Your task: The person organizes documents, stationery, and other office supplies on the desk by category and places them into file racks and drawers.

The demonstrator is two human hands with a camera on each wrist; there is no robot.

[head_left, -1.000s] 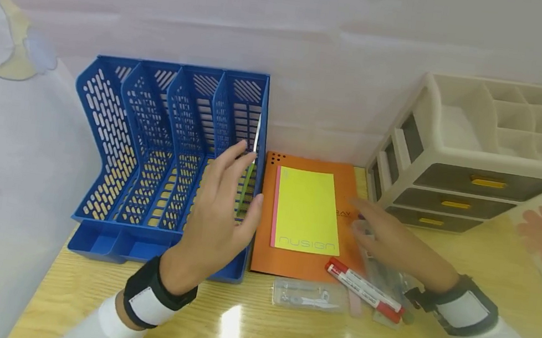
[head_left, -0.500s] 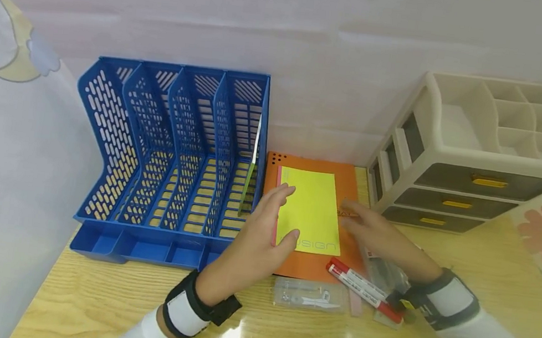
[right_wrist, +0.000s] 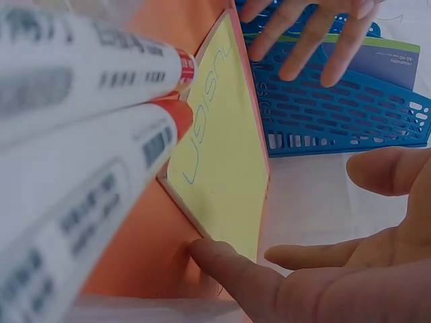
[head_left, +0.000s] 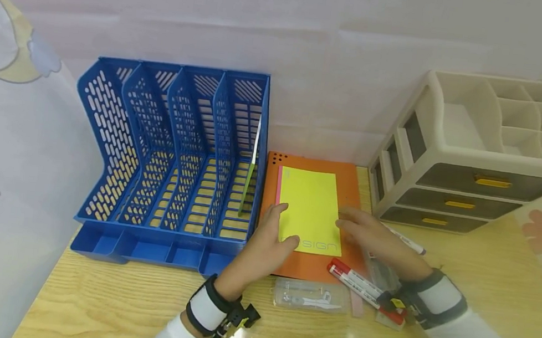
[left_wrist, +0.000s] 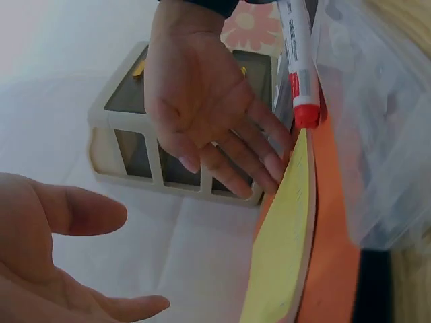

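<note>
A yellow notebook [head_left: 311,212] with a pink spine lies on top of a larger orange notebook [head_left: 307,267]. At the yellow notebook's left edge is my left hand [head_left: 263,249], thumb and fingers spread, holding nothing. On the opposite side my right hand [head_left: 378,240] has its fingers at the yellow notebook's right edge. In the right wrist view, a fingertip of my right hand [right_wrist: 337,276] is at the yellow notebook's [right_wrist: 219,148] edge, over the orange cover; I cannot tell whether it touches. Neither hand grips anything.
A blue file rack [head_left: 173,147] stands at left with a green-and-white booklet [head_left: 247,188] in its rightmost slot. Red-capped markers [head_left: 362,291], a clear case [head_left: 309,296] and another marker [head_left: 410,242] lie nearby. A drawer organizer [head_left: 483,159] stands at back right.
My left hand has moved right, from over the file rack to the yellow notebook's left edge. My right hand has shifted slightly left to its right edge.
</note>
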